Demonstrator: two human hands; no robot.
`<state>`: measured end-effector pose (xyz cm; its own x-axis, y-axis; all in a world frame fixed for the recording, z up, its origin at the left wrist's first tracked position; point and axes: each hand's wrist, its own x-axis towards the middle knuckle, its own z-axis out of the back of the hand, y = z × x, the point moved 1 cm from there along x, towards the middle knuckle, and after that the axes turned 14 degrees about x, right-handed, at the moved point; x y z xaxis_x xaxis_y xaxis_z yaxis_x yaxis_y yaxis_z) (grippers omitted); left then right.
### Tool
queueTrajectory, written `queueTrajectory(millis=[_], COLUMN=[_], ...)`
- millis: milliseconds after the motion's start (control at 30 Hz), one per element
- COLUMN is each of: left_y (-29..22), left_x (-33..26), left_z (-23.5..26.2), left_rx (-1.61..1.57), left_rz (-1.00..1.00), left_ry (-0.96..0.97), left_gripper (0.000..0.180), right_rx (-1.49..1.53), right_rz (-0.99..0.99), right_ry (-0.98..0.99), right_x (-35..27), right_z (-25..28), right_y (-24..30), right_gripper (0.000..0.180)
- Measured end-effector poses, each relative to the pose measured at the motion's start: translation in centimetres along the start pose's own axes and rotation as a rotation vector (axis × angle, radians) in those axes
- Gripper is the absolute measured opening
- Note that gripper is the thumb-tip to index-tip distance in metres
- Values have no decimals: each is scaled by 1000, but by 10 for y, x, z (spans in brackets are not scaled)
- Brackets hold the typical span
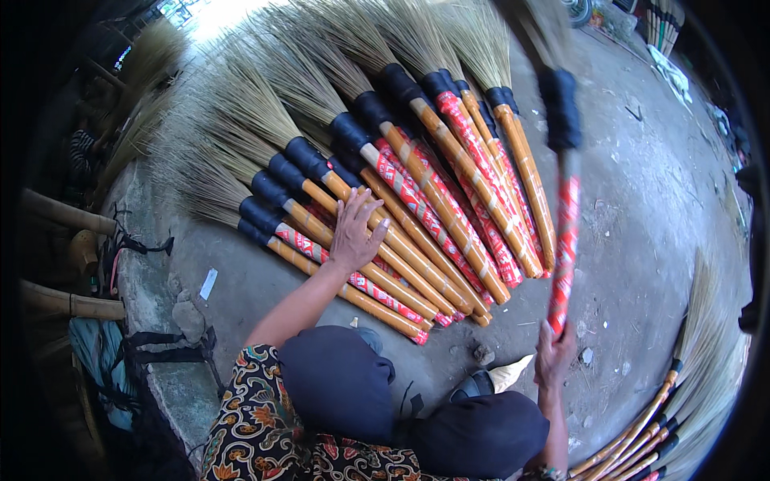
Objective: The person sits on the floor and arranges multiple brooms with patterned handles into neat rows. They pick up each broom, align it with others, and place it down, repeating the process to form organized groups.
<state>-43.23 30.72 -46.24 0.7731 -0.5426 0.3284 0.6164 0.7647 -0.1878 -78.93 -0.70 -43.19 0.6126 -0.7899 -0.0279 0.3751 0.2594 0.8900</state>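
Several grass brooms [457,204] lie fanned out on the floor before me, their bristles pointing away and their handles toward me. Some handles are wrapped in orange-brown, others in red and white, with black binding at the neck. My left hand [355,234] rests on the handles at the left of the fan, fingers spread, gripping none. At the right, my right hand [555,357] is closed around the lower end of a broom [566,240] with a red-and-white handle. This broom stands up, bristles at the top edge of the view, slightly blurred.
More brooms [654,429] lie in a bundle at the lower right. Loose bristle bunches [152,60] stand at the far left, near bamboo poles [68,212]. Black strips [172,349] lie left of me. A pale cloth [670,72] is on the concrete floor [642,208] at the far right.
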Motion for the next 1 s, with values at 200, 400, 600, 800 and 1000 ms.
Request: queueTrajectory(millis=[200,400,600,800,1000], left_y=[-1,-14,-13,-20,-48], left_x=[17,44,45,52,42], left_z=[48,27,-14,-25,-23], left_rx=[-111,164,225,232,549], left_rz=[-112,-165,-291,-413,-500], left_ry=[-329,102,27,50,335], left_gripper=[50,59,55,45,63], right_rx=[73,-38,-241,-588,-732], right_rz=[250,592,409,-418,-897], right_ry=[376,361,-37,-486,-834], right_x=[59,62,73,-14,-145], right_z=[-130,-173,-26,180,312], right_y=[83,96,-46,-238,-328], right_gripper=[49,50,46,60,69])
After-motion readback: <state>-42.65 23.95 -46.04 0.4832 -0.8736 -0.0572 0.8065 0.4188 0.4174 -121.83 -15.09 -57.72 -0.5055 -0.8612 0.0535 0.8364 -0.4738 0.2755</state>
